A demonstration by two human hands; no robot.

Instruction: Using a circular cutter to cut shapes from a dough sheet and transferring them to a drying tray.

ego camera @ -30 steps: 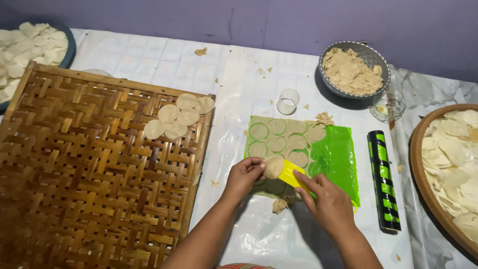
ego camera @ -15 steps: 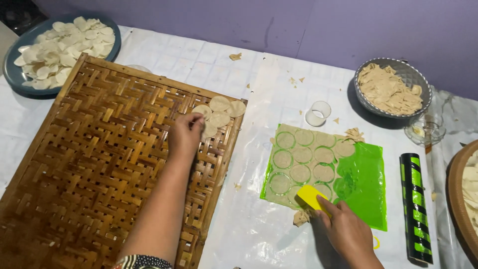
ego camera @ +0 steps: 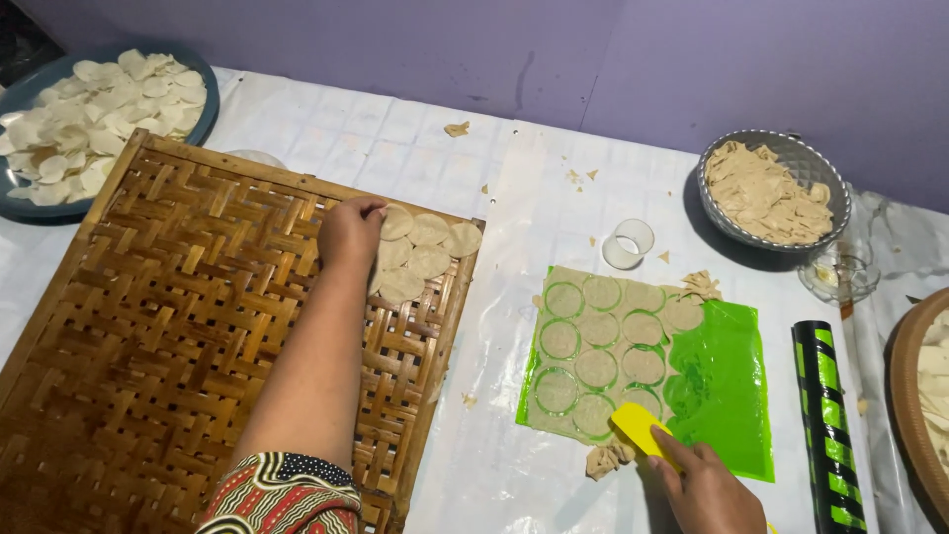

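Left hand (ego camera: 348, 229) on dough rounds (ego camera: 420, 255), right hand (ego camera: 704, 487) gripping yellow scraper (ego camera: 641, 427)

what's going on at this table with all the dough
A person is at work on thin dough rounds. The left hand rests on a small cluster of dough rounds at the far right corner of a woven bamboo tray. The right hand holds a yellow scraper at the near edge of a green mat, where rolled dough shows cut circles. A striped rolling pin lies to the right.

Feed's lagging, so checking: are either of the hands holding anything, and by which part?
The right hand grips the yellow scraper by its lower end. The left hand rests on dough rounds; no grip visible.
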